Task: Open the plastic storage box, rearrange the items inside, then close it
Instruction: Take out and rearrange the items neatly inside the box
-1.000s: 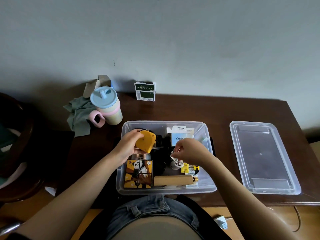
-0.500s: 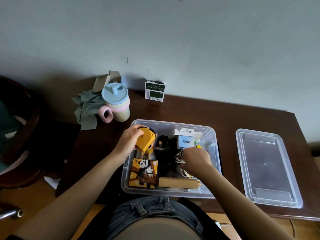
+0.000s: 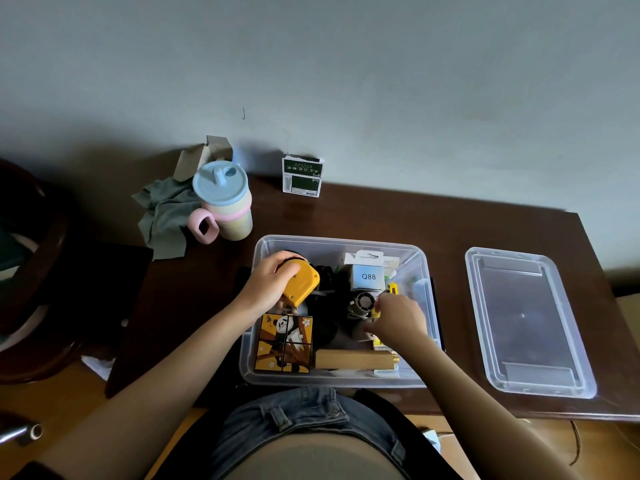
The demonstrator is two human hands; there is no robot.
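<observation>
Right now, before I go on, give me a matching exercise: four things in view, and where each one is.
Things:
1. yellow tape measure
2. clear lid
3. panda puzzle cube
4. lidded cup

Places:
A. on the table, right of the box
B. box's near-left corner
C. held in the left hand
D. on the table, behind the box to the left

Pairs: 1-C, 2-A, 3-B, 4-D

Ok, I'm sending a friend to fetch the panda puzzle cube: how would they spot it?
Look in the clear storage box at the desk's front edge. The panda puzzle cube sits in its front left corner, just below the left hand holding a yellow tape measure. It alone shows an orange picture of a panda.
</observation>
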